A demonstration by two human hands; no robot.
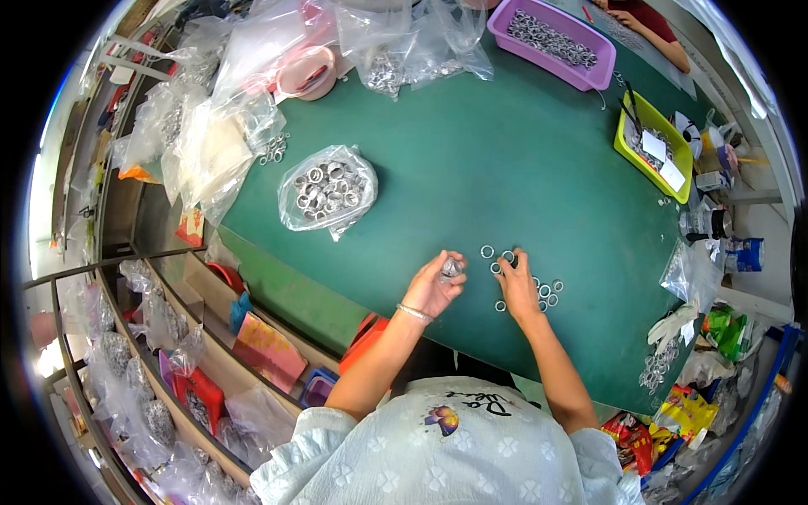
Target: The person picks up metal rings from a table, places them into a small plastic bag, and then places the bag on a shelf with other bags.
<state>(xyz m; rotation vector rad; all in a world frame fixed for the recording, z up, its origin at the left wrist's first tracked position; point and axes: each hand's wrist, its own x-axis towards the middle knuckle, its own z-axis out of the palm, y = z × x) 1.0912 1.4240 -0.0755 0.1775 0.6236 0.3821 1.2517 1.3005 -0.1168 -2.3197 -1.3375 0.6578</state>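
My left fingers (455, 291) curl around shiny rings (451, 269), mid-frame; loosening could spill them. Right fingers (521, 260) at loose rings (487, 252), right of centre; can't tell grip, nudging may scatter them.

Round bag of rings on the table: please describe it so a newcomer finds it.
On the green table, look beyond and left of the left hand. The clear bag there holds silvery rings and sits apart from the heaped bags.

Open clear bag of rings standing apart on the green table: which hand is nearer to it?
Left. The left hand is below and right of the bag in the picture; the right hand is farther right, among the loose rings.
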